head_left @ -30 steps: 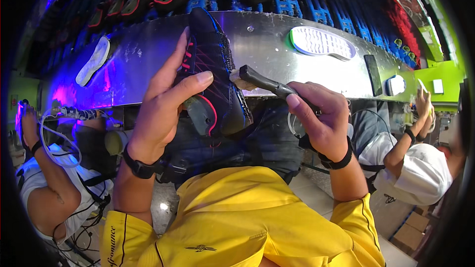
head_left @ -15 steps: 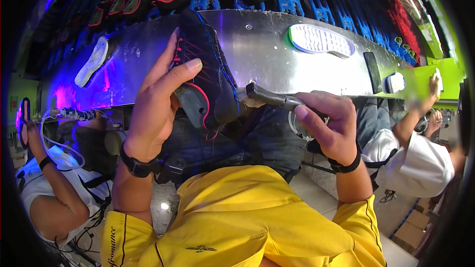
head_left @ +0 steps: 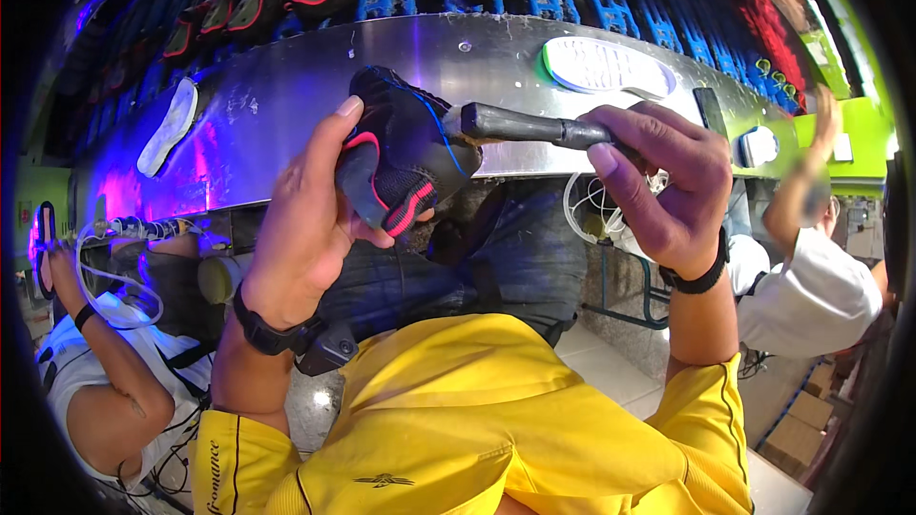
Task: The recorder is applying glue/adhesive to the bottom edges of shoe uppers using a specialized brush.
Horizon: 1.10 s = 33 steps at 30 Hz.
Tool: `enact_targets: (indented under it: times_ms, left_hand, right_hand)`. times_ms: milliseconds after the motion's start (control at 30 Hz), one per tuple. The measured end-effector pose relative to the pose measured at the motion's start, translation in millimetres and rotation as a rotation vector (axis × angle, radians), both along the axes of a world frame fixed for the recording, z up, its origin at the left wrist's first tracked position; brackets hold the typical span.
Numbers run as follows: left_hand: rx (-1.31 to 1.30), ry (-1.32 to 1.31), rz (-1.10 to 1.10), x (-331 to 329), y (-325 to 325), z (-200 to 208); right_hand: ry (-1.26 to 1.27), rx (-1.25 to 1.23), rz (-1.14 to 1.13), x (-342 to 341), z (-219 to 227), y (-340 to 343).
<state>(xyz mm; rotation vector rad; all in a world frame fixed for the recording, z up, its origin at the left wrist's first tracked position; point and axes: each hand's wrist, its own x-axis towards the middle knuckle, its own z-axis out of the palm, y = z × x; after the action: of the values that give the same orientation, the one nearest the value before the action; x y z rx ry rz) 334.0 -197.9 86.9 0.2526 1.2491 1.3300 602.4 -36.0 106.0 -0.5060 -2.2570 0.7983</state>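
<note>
Risks, largest first. The black knit shoe upper with red trim and blue stitching (head_left: 399,164) is held up in the air, above the lap and in front of the long brushed-metal bench edge (head_left: 286,105). It is clamped only between thumb and curled fingers of the left hand (head_left: 307,229), so a push from the tool is judged likely to twist it or knock it loose. The dark grey bar-shaped hand tool (head_left: 530,126) is gripped in the closed right hand (head_left: 668,186), and its tip is pressed against the upper's side. A slip off the soft knit is judged able to drive the tip toward the left thumb, which lies just beside the contact point. A lesser risk is scuffing or snagging of the fabric under too steep an angle.

Appearance of the upper: dark, textured mesh body, red edging at the lower end, a thin blue line along one seam. No outsole is seen on it. Whether it is mounted on a last cannot be told.

A white ribbed outsole (head_left: 607,67) lies on the bench, well apart.
</note>
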Motion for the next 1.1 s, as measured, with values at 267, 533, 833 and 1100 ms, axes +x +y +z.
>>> enact_targets:
  times_ms: [267,533,833,1100]
  left_hand:
    - [-0.110,0.052,-0.064,15.8,-9.9,-8.7]
    - [-0.171,-0.637,-0.110,11.3,-23.7,-30.6]
    - [-0.242,-0.671,-0.126,26.2,-24.7,-18.9]
    - [-0.235,-0.725,-0.114,30.1,-22.5,-25.0]
  right_hand:
    - [0.012,0.142,0.084,-5.4,8.1,23.0]
    - [0.093,0.094,0.108,-6.9,-9.0,36.5]
    - [0.168,0.002,0.130,-1.6,-32.5,35.2]
    - [0.147,-0.115,0.084,12.5,-50.9,27.0]
